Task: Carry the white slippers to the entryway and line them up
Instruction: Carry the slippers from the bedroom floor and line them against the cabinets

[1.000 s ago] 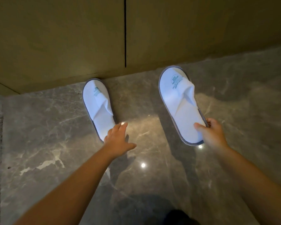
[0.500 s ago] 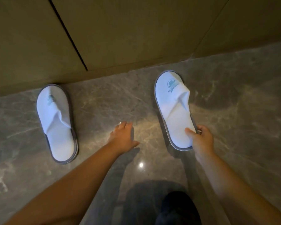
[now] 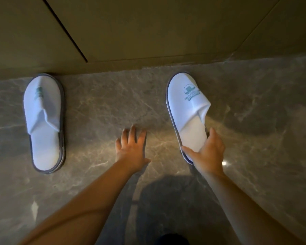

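Head view. The left slipper (image 3: 44, 121) lies flat on the marble floor (image 3: 104, 106), toe at the base of the wall panel (image 3: 148, 29). The right slipper (image 3: 188, 110), well apart from it, is gripped at the heel by the right hand (image 3: 208, 152), thumb on the insole, toe near the wall. The left hand (image 3: 132, 147) hovers between the slippers, fingers straight and spread, holding nothing.

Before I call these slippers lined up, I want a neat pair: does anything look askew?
Yes. The right slipper is angled, its toe leaning left, with the right hand gripping its heel. The left slipper lies straight, toe at the wall. A wide stretch of floor separates them. The left hand holds nothing.
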Tool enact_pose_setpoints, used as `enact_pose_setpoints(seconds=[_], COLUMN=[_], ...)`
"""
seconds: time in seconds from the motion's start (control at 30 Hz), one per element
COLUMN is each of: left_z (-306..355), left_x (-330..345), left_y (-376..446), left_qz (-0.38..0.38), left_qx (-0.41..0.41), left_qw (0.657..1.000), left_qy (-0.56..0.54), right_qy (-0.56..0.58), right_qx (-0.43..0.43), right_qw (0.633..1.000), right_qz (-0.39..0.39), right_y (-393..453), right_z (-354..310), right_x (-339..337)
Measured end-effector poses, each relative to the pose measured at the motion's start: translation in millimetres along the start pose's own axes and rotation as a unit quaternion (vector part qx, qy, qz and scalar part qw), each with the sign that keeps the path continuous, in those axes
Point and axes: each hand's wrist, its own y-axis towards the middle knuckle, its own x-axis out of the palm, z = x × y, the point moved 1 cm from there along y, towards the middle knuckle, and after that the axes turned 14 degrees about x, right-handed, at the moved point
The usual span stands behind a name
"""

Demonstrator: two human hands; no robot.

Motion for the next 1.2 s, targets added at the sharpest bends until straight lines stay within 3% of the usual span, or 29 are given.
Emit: enact_pose_setpoints(seconds=[0.17,0.47,0.67,0.87,1.07,1.2], left_z=[2,1,0,-9,-28,-40], left_x=[-1,-1,-1,-16,-78,-146], left_y=[-1,-1,-4,-21,-111,-221], left_qz=[-0.003,0.000,0.006,0.003,-0.017,-0.042], left_qx=[0.001,0.004,0.004,0.030,-0.014,-0.056], left_qw=[1.000,1.000,1.000,0.997,0.996,0.983], left_qy=[0.001,0.004,0.010,-0.071,-0.082,-0.169], right_qy=[-0.127,-0.061,-0.084,-0.124,-0.104,-0.092], right_qx=[-0.022,0.002,0.008,-0.058,-0.058,-0.074], right_qw=[0.992,0.998,0.996,0.990,0.986,0.978], right_qz=[0.000,0.026,0.004,0.029,-0.115,-0.169], right_y=[-7,20,25,-1,-113,-218], right_z=[-1,0,-6,-22,-67,-115], right_x=[14,-3,2,-7,-38,-92])
